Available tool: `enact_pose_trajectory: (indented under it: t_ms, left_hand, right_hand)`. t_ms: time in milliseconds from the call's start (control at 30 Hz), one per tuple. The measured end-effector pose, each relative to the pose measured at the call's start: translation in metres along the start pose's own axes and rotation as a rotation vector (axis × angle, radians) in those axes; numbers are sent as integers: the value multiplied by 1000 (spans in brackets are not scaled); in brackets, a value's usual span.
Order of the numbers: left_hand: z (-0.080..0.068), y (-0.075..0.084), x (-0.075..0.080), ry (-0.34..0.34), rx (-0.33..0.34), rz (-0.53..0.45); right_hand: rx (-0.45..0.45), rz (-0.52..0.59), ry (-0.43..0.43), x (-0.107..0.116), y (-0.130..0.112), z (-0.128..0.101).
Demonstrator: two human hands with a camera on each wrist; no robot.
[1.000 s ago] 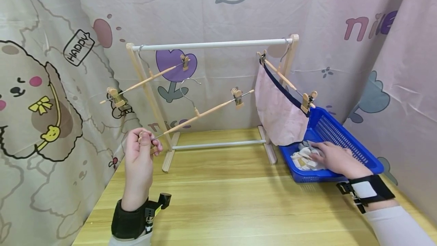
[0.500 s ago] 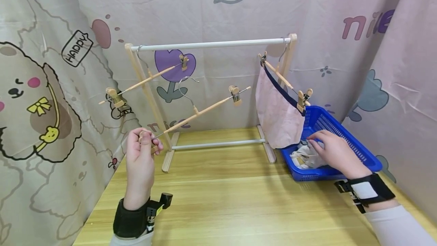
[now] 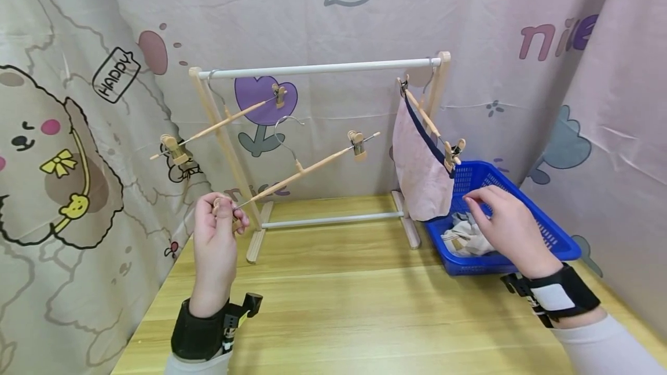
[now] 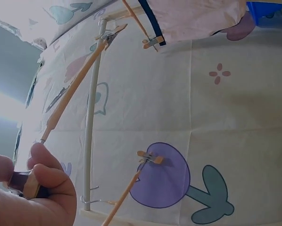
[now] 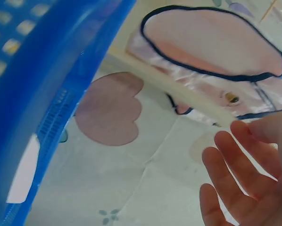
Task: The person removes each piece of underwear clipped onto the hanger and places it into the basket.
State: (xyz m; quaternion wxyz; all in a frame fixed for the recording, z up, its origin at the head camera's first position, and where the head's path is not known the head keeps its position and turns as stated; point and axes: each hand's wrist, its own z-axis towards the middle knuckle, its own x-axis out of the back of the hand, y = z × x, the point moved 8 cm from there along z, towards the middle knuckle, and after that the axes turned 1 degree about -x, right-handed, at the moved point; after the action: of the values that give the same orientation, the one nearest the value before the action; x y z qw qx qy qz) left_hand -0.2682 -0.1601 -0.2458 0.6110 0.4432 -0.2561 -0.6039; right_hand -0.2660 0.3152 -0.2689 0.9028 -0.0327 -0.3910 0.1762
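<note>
The left-wrist view shows the left hand [image 3: 215, 243] with its grip clamped on one clip [image 4: 31, 187] of a wooden hanger [image 3: 301, 175]; in the head view, fingers cover part of that clip. The right-wrist view shows gaps between the loosely bent fingers of the right hand [image 3: 513, 230], its grip apart, and the dark-edged opening of the pink garment [image 3: 422, 172]. Only the head view shows the white and grey cloth [image 3: 465, 237] in the blue basket [image 3: 469, 266].

The right hand is above the basket, its fingers apart from the rim. Surface [image 3: 333, 311] extends from the stand [image 3: 323, 68] to the bottom of the head view. Open room separates the hanger's far end from the pink garment.

The hanger slants in front of the stand, far end higher, hook free of the rail; its bar is pale wood with thin metal ends
</note>
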Motion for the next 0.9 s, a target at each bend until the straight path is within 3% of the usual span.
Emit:
enact_pose_trajectory:
  t_ms: [333,567,900]
  left_hand:
    - [14,13,-9,-3,-37,64]
    - [27,13,-13,28,-61,42]
    - [31,12,-12,44,-77,27]
  right_hand:
    - [62,54,258,29,-31,-9]
    - [109,100,281,32,-49,-10]
    - [155,201,304,37,-71,-19]
